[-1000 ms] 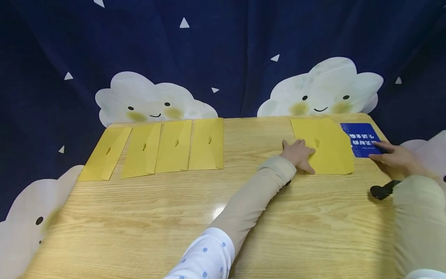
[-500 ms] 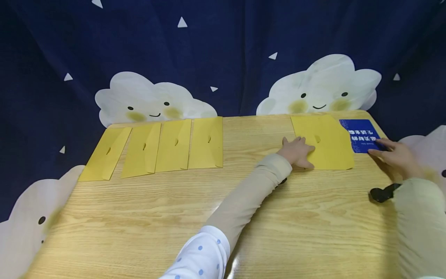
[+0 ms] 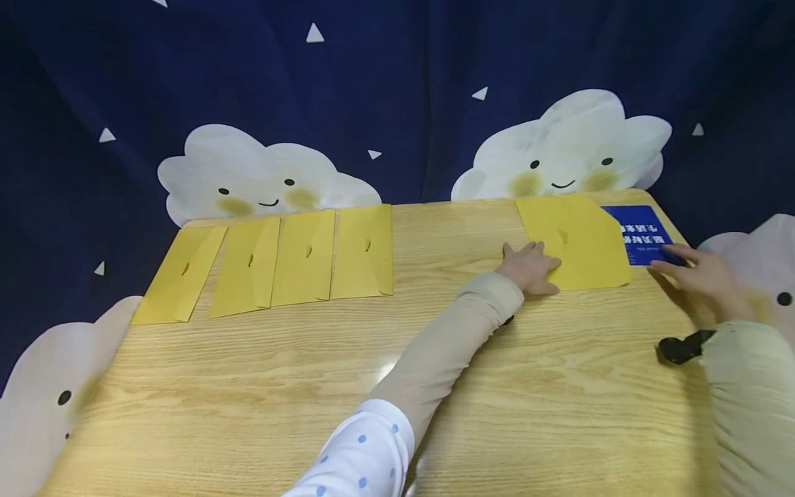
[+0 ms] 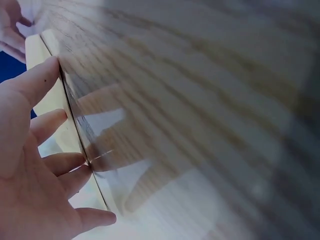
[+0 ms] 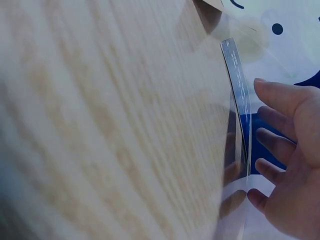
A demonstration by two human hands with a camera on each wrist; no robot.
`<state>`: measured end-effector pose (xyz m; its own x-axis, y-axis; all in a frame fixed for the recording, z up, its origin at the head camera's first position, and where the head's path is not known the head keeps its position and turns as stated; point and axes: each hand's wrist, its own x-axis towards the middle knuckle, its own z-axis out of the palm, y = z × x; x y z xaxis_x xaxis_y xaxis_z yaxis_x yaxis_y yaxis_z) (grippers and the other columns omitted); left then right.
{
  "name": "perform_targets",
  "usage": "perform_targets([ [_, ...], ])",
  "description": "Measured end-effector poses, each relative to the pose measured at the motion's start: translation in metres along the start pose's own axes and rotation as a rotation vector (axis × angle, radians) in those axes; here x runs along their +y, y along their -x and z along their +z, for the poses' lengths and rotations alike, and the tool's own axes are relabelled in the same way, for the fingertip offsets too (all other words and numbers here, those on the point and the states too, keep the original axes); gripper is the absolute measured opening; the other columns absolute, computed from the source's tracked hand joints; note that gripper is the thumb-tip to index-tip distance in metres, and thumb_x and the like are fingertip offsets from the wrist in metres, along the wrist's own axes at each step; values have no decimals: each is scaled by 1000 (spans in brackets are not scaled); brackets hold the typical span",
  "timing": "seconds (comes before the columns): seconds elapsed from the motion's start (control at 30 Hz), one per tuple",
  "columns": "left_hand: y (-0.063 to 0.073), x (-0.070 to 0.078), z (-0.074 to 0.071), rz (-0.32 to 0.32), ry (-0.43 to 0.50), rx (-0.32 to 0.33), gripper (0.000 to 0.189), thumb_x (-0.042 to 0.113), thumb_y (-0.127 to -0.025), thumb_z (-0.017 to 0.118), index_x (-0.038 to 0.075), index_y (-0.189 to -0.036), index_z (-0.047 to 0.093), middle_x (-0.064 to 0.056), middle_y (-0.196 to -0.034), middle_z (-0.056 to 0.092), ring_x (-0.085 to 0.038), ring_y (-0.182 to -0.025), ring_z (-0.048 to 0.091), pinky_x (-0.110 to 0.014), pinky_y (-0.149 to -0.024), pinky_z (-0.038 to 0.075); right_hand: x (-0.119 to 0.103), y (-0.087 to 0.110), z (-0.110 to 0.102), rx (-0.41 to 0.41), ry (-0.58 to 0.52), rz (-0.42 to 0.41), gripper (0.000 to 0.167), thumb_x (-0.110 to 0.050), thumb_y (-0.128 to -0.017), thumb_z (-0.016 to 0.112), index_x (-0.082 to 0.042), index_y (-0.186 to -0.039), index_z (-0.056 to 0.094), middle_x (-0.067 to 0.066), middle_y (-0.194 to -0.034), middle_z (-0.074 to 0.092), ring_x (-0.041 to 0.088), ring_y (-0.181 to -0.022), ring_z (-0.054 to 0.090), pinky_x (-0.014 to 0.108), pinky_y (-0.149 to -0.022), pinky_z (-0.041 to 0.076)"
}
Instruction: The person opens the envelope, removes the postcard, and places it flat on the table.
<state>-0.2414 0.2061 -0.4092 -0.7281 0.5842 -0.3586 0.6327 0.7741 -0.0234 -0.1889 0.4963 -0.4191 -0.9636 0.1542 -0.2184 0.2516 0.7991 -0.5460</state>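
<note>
My left hand (image 3: 530, 268) lies with spread fingers on the left part of a yellow envelope (image 3: 590, 252); in the left wrist view its fingertips rest along the paper (image 4: 42, 52). At the envelope's right edge is a blue card (image 3: 646, 238) with white lettering, its left part hidden by the envelope. My right hand (image 3: 708, 279) is at the card's right edge, thumb and forefinger extended against it. The right wrist view shows the card (image 5: 235, 70) almost edge-on, with the fingers loosely straight beside it.
Several yellow envelopes (image 3: 366, 255) lie in a row at the back left of the wooden table (image 3: 279, 386). Behind the table hangs a dark blue curtain (image 3: 397, 83) with cloud prints. A black wrist device (image 3: 683, 347) sits under the right sleeve.
The right hand has pushed the blue card a little leftward, so more of its lettering is hidden by the envelope. The left hand stays on the envelope. The head view has shifted slightly.
</note>
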Motion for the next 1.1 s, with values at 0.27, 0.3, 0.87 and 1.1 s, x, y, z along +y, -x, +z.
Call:
perform_targets([
  [0.27,11,-4,-3,59,-9,33,60,61,-88,36,45,-142,16,4,-151,10,-14,-137,9,-52,-104,15,-12,10,-3,-4,24,-29,82,-53,-89,42,3,-142,14,40,-138,7,60,-121,10,69,-90,16],
  [0.3,14,-7,-3,76,-8,36,59,60,-89,36,43,-143,17,4,-151,11,-15,-137,11,-52,-104,16,-14,13,-3,-1,24,-40,81,-52,-90,42,3,-142,14,39,-139,7,60,-121,9,69,-90,16],
  [0.87,103,-52,10,278,35,304,45,33,-93,48,16,-134,46,-4,-115,55,-14,-89,58,-26,-62,49,-68,66,20,167,67,-327,46,-28,-90,57,8,-119,53,34,-108,55,11,-82,59,30,-66,47],
  [1.1,143,-70,17,297,106,397,44,31,-92,50,12,-131,49,-5,-117,56,-13,-90,58,-24,-64,48,-93,81,44,201,37,-521,34,-17,-86,63,5,-111,59,21,-104,62,-21,-81,40,9,-61,40],
])
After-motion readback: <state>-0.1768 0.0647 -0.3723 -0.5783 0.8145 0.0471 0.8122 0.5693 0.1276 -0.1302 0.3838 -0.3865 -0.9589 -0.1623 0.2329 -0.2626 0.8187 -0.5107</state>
